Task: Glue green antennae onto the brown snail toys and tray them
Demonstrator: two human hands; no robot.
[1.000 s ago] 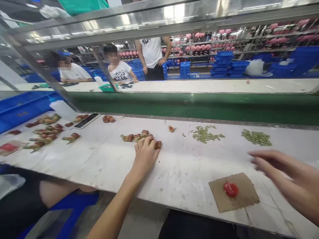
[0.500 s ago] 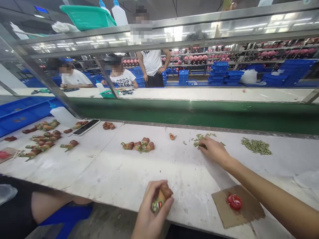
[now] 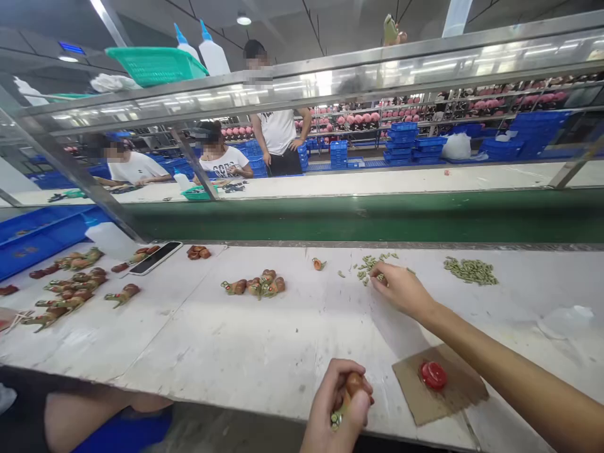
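Near the front edge of the table, my left hand (image 3: 333,406) is wrapped round a small snail figurine (image 3: 356,382) with a brown shell and green body. My right hand (image 3: 403,290) reaches to a scattered pile of small green pieces (image 3: 367,267), thumb and fingertips pinched together at its edge. Whether a piece is between those fingertips is hidden. A single snail figurine (image 3: 318,264) lies left of this pile. Further left sits a cluster of snail figurines (image 3: 257,286). Under my right forearm, a round red lump (image 3: 433,374) rests on a piece of cardboard (image 3: 410,395).
A denser pile of green pieces (image 3: 470,271) lies at right. On the left are more snails (image 3: 78,289), a phone (image 3: 155,258), a white bottle (image 3: 111,238) and a blue tray (image 3: 47,226). A metal frame (image 3: 292,78) crosses above; people work beyond the green belt (image 3: 292,217).
My left hand has moved right in view with the snail figurine, its fingers now covering more of it. My right hand stays at the green pieces. The view has tilted slightly upward.
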